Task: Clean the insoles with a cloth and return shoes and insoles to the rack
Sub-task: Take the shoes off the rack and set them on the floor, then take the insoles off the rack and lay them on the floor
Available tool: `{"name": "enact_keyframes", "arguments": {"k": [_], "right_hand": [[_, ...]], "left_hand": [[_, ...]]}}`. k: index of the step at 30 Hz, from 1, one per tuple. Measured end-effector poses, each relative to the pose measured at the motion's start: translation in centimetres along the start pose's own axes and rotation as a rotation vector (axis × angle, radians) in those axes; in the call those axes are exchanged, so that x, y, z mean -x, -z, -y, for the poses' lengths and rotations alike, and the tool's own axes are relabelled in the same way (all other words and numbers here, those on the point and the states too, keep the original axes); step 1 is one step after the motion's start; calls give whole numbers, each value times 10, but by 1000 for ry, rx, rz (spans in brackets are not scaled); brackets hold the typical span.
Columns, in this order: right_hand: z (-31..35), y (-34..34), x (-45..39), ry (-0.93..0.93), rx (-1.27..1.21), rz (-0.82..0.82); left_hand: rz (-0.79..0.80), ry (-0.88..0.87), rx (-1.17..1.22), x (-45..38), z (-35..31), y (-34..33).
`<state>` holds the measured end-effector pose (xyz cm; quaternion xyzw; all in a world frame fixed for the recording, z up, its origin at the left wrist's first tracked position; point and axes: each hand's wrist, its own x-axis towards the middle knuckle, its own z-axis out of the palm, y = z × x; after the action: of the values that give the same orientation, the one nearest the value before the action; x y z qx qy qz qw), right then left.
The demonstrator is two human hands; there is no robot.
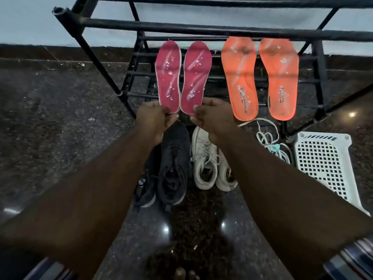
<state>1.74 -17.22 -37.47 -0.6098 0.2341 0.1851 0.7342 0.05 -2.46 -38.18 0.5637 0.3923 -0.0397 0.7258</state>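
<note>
Left hand (pixel 155 116): pinches the heel end of the left pink insole (pixel 169 76), fingers curled round its lower edge.
Left pink insole: toe end up, leaning against the bars of the black metal rack (pixel 201 29), speckled with pale flecks.
Right pink insole (pixel 196 77): just beside the first, the two nearly touching along their inner edges, also flecked.
Right hand (pixel 210 116): grips the heel end of the right pink insole, thumb on its face.
Black sneakers (pixel 171 168): a pair on the dark speckled floor (pixel 60 128) below the hands, toes toward the rack.
White sneakers (pixel 210 158): a pair just right of the black ones, partly behind the right forearm.
Orange insoles (pixel 260 77): two leaning on the rack well right of the pink ones, toe ends up, printed lettering near the heels, pale flecks on both.
White laces (pixel 268 138): loose on the floor below the orange insoles.
White perforated basket (pixel 323 164): on the floor at far right, near the rack's leg.
</note>
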Motion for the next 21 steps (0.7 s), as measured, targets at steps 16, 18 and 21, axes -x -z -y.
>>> {"name": "enact_keyframes", "arguments": {"k": [16, 18, 21], "right_hand": [[-57, 44, 125, 297, -15, 83], [-78, 62, 180, 362, -38, 79], [-137, 91, 255, 341, 19, 66]], "left_hand": [[126, -304, 125, 116, 65, 44], [170, -335, 136, 170, 88, 63], [187, -302, 104, 241, 155, 98]]}}
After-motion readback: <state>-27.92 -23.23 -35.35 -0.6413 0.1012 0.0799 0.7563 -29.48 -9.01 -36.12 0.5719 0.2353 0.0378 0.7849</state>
